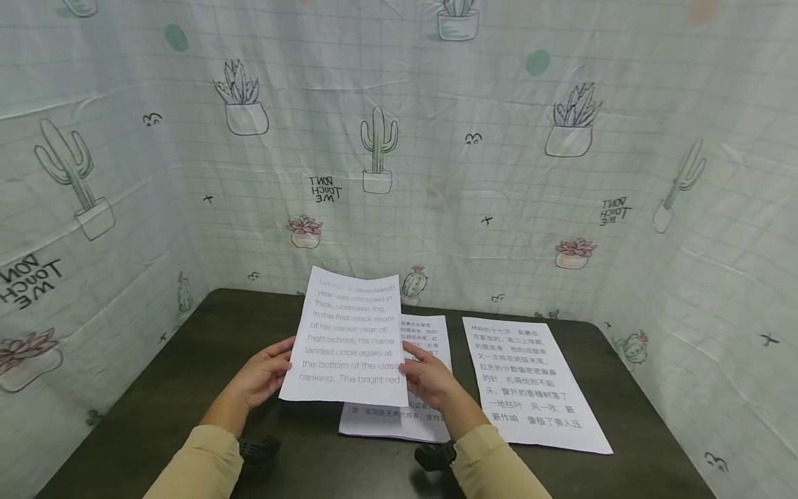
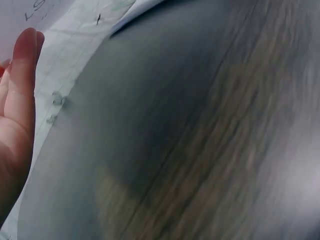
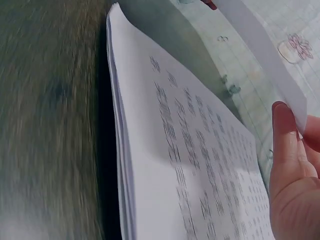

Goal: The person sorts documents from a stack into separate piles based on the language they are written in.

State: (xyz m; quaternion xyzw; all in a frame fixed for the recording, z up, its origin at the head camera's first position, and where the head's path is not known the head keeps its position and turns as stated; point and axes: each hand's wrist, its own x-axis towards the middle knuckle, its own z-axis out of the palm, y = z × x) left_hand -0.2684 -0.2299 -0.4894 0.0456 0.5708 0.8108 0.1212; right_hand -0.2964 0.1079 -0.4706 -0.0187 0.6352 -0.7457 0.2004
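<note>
A white sheet of paper (image 1: 349, 339) with large English print is held up above the table, tilted toward the head camera. My left hand (image 1: 264, 374) pinches its left edge, and my right hand (image 1: 430, 378) pinches the right edge between thumb and fingers. Partly hidden under the raised sheet lies a stack of papers (image 1: 393, 424) printed with Chinese text; the right wrist view shows the layered edge of this stack (image 3: 200, 155). In the left wrist view the left hand (image 2: 15, 115) appears at the far left, thumb against the paper (image 2: 25, 20).
To the right, another sheet with large Chinese characters (image 1: 536, 381) lies flat on the dark wooden table (image 1: 187, 360). A light curtain with cactus drawings (image 1: 436, 138) encloses the back and both sides. Dark bands (image 1: 258, 450) circle the wrists.
</note>
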